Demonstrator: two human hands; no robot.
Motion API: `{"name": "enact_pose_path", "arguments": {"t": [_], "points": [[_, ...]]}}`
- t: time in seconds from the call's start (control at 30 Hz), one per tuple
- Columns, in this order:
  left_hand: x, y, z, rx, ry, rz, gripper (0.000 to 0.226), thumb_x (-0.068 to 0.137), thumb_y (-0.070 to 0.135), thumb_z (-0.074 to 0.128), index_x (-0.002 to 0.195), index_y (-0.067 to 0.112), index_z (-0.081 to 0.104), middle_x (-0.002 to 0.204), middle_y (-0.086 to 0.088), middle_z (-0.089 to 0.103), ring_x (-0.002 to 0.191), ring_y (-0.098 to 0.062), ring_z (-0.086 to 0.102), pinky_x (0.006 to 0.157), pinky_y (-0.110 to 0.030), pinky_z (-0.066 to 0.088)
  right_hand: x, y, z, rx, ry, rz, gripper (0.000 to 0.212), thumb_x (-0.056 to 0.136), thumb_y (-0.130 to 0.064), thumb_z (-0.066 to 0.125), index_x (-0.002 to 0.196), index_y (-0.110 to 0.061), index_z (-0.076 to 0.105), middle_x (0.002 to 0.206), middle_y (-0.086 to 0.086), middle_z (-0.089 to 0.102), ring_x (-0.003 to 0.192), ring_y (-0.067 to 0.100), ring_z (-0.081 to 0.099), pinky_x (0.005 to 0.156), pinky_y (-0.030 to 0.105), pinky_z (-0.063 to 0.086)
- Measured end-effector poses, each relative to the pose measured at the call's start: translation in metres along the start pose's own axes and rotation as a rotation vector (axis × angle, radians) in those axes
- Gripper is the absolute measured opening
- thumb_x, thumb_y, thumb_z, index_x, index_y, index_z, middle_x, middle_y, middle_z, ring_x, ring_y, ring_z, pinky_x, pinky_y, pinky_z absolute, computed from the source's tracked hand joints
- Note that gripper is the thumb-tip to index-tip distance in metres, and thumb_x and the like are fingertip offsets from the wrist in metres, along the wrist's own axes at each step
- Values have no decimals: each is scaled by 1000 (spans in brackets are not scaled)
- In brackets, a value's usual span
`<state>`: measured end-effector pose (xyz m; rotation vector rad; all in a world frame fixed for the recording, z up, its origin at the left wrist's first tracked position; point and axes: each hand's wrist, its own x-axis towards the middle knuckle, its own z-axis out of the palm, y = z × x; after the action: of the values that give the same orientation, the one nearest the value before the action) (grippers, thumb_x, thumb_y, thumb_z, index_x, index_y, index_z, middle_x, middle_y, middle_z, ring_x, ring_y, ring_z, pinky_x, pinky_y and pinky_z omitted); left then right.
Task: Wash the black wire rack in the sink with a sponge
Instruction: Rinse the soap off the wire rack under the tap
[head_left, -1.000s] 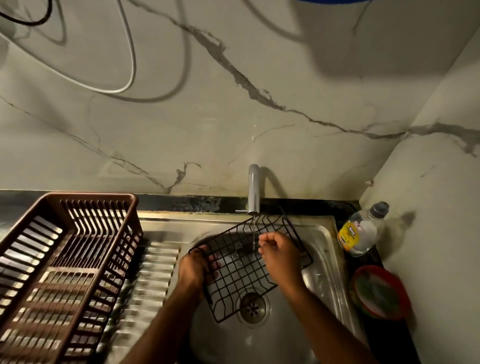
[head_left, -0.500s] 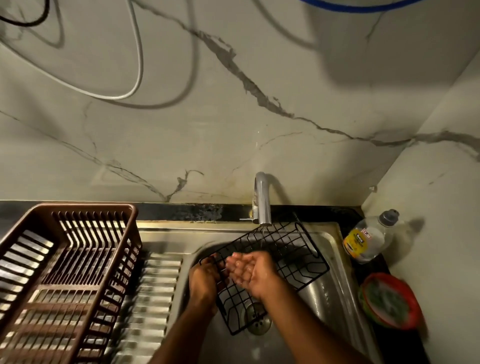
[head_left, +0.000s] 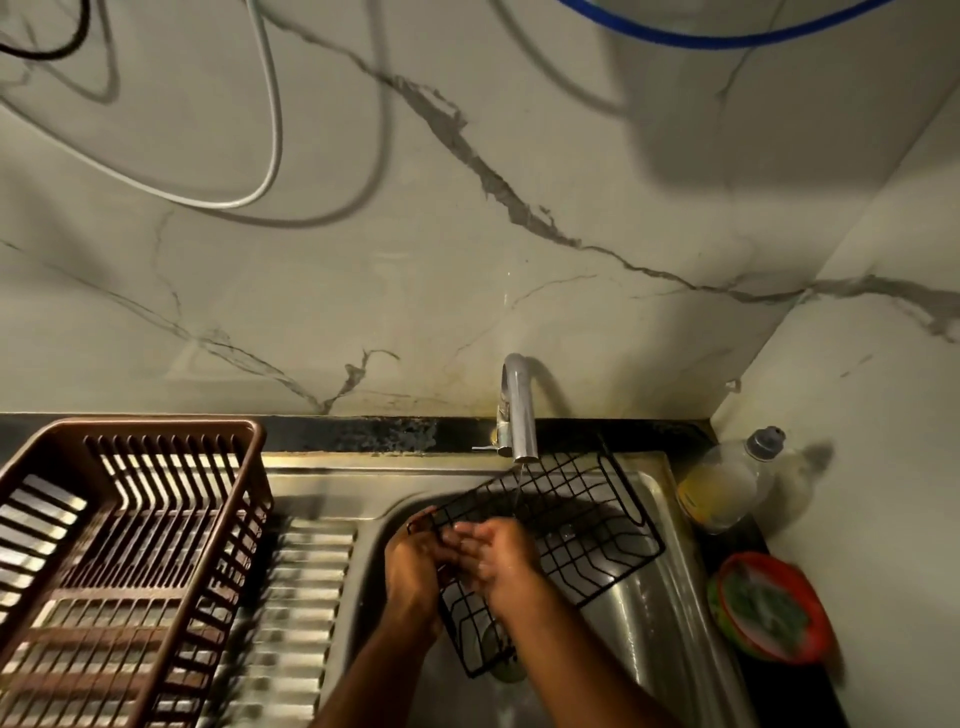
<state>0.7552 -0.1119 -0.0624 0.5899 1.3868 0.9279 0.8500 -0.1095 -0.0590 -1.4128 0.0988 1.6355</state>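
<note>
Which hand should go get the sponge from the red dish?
Right hand: the red dish sits on its side of the sink, and the left hand grips the rack.

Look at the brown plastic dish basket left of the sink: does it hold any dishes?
No, the brown dish basket shows only its own bare slats.

The sink (head_left: 649, 587) is brushed steel with a dull sheen, its draining board ribbed. The tap (head_left: 519, 415) is polished metal. The wire rack (head_left: 587, 525) is thin black-coated wire, wet and faintly glossy. The dish basket (head_left: 130, 545) is brown moulded plastic. The wall (head_left: 467, 234) is smooth veined marble-look panel. The bottle (head_left: 727, 488) is clear plastic.
</note>
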Motion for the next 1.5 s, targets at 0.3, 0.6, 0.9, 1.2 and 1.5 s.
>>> {"name": "enact_pose_path", "arguments": {"t": [0.3,0.6,0.9,1.2,1.5], "points": [[-43,-20,7,548,-225,350,94,72,53,72,154,41,29,153,11,45,138,-12,45,114,-49,42,-17,-33,-33,483,-74,-190,74,97,-71,25,135,-15,53,130,19,62,119,37,60,97,54,50],[-39,23,17,1086,-430,786,68,96,69,17,159,42,15,166,26,2,147,16,-10,127,-29,-7,-38,-47,-34,432,20,-174,55,106,-50,28,129,-11,60,116,23,69,100,36,68,73,43,58],[5,41,39,1441,-830,684,52,108,48,20,159,46,5,167,21,-4,153,-1,-13,128,-37,-4,-43,-50,-31,287,100,-132,58,103,-55,33,131,-11,58,122,21,66,107,35,65,86,44,55],[40,57,77,1450,-902,510,55,107,57,22,159,46,8,170,5,8,155,-20,10,127,-46,11,-53,-39,-23,176,75,-138,41,102,-53,39,115,-20,61,110,19,69,99,38,68,77,53,60],[54,48,89,1164,-796,450,46,108,23,41,145,-3,49,152,-30,43,143,-43,41,114,-34,38,-56,-52,-50,-308,-67,-173,38,105,-36,46,119,-5,62,97,17,77,87,39,75,74,46,61]]}}
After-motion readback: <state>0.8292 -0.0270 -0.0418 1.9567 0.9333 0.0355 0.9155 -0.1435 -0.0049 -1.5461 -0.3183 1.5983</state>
